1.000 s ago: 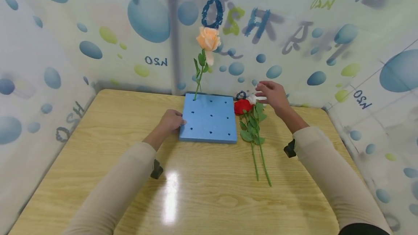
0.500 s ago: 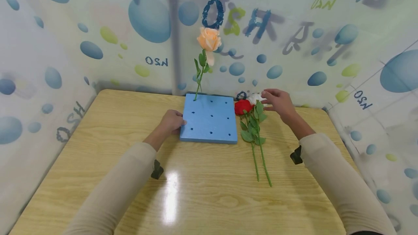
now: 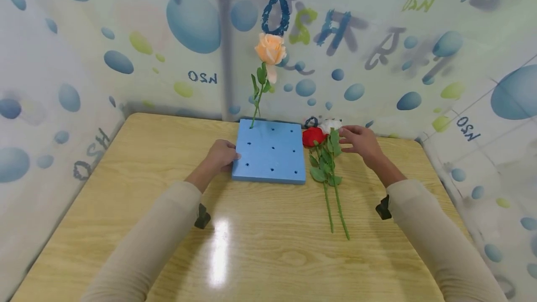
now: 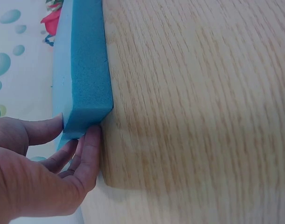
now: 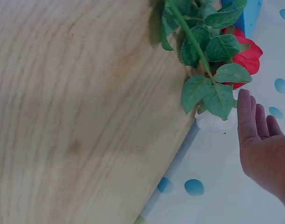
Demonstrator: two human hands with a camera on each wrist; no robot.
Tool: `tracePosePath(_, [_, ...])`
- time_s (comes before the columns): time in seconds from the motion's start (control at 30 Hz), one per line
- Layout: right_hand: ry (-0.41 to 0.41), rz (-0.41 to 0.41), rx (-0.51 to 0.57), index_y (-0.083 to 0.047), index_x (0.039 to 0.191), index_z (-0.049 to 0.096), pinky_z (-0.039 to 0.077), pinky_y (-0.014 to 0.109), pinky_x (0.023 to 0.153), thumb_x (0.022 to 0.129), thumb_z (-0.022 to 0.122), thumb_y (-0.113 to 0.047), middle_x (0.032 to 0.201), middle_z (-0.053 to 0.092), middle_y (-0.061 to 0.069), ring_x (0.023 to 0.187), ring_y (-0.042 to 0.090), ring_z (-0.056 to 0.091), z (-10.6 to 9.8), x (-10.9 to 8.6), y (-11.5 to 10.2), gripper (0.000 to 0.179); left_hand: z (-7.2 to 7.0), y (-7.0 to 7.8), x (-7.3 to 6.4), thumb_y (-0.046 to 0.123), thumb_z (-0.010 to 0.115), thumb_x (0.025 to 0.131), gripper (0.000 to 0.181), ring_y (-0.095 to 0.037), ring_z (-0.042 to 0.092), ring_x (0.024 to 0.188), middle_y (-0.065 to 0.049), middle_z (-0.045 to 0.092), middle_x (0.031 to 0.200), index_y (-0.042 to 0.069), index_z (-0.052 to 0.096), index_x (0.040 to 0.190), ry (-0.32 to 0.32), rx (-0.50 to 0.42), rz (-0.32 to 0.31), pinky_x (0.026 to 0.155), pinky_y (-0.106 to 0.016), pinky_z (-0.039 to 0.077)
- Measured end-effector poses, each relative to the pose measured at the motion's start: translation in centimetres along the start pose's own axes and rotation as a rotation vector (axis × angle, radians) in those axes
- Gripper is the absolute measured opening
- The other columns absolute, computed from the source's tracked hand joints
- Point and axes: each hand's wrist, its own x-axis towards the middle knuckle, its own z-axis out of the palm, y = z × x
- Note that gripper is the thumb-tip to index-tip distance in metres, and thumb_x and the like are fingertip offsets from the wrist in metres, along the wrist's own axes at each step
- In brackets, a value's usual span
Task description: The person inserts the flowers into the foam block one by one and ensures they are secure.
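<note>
We pinch the blue block [image 3: 268, 158] at its left edge with our left hand [image 3: 221, 154]; its far edge sits near the back of the tabletop [image 3: 268, 246], and a broad stretch of wood lies between it and us. The peach rose [image 3: 270, 49] stands in its far-left hole. Just past its right edge lie the red rose [image 3: 313, 137] and white rose [image 3: 330, 126]. Our right hand [image 3: 361, 143], fingers extended, is beside the white bloom; we cannot tell whether they touch. Compared with a second ago, it sits lower and farther right, uncovering that bloom.
</note>
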Motion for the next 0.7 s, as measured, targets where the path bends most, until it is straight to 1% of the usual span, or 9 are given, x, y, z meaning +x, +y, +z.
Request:
tracePosePath(0.17, [-0.018, 0.035, 0.001, 0.0, 0.149, 0.034, 0.05, 0.046, 0.095, 0.1, 0.05, -0.041, 0.147, 0.042, 0.024, 0.128, 0.04, 0.048, 0.1, -0.2, 1.0, 0.066, 0.0, 0.1, -0.1, 0.007, 0.056, 0.096, 0.045, -0.03, 0.053, 0.122, -0.019, 0.05, 0.137, -0.001, 0.045, 0.139, -0.004, 0.002, -0.003, 0.095, -0.042, 0.051])
tracePosePath(0.37, [-0.02, 0.063, 0.016, 0.002, 0.147, 0.035, 0.048, 0.051, 0.096, 0.101, 0.05, -0.036, 0.145, 0.043, 0.027, 0.127, 0.043, 0.049, 0.4, -0.1, 2.2, 0.062, -0.1, 0.1, 0.0, 0.005, 0.056, 0.095, 0.045, -0.03, 0.052, 0.122, -0.019, 0.05, 0.137, -0.001, 0.046, 0.138, 0.003, -0.006, 0.002, 0.095, -0.042, 0.051])
tracePosePath(0.5, [-0.029, 0.099, -0.006, 0.004, 0.146, 0.036, 0.051, 0.047, 0.095, 0.101, 0.05, -0.037, 0.142, 0.044, 0.028, 0.125, 0.043, 0.05, 0.6, 0.0, 2.9, 0.063, -0.1, 0.1, 0.0, 0.006, 0.056, 0.096, 0.045, -0.03, 0.053, 0.122, -0.019, 0.051, 0.137, -0.001, 0.046, 0.138, -0.007, -0.003, 0.003, 0.094, -0.042, 0.052])
tracePosePath(0.6, [-0.032, 0.111, -0.026, 0.005, 0.145, 0.036, 0.052, 0.044, 0.093, 0.102, 0.05, -0.035, 0.139, 0.046, 0.029, 0.124, 0.042, 0.051, 0.8, 0.0, 3.1, 0.061, -0.1, 0.1, 0.1, 0.006, 0.056, 0.096, 0.045, -0.031, 0.053, 0.122, -0.019, 0.051, 0.137, -0.001, 0.046, 0.139, -0.014, -0.004, -0.001, 0.093, -0.042, 0.052])
tracePosePath(0.7, [-0.031, 0.125, -0.039, 0.006, 0.144, 0.038, 0.052, 0.044, 0.094, 0.102, 0.049, -0.034, 0.137, 0.047, 0.029, 0.123, 0.042, 0.052, 1.0, 0.0, 3.2, 0.059, -0.1, 0.1, 0.0, 0.006, 0.056, 0.095, 0.045, -0.031, 0.053, 0.122, -0.019, 0.051, 0.136, -0.001, 0.046, 0.139, -0.013, -0.013, -0.006, 0.094, -0.042, 0.052])
